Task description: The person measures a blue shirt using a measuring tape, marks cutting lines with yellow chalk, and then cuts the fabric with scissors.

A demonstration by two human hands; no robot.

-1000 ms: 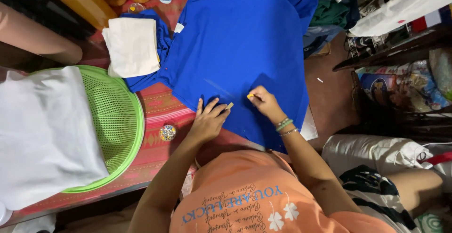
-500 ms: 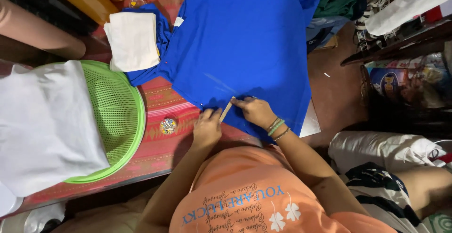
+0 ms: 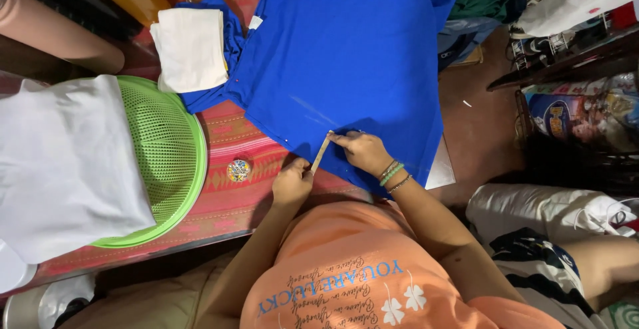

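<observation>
- Since a moment ago both my hands have drawn back toward the near hem of the blue shirt, off its flat middle, and a thin pale strip now runs between them
- My left hand sits at the table edge, wrist bent, fingers curled closed and pinching the strip's lower end
- My right hand lies on the shirt's hem, forearm angled in from the right with beaded bracelets at the wrist; its fingers are closed, pinching the strip's upper end
- That strip slants up to the right, stretched straight over the hem; I think it is a tape or ruler, but it is too small to tell
- Spread across the red patterned table, the shirt has a folded white cloth on its left sleeve
- Left of my left hand lie a small round tin and a green mesh basket under a white garment
</observation>
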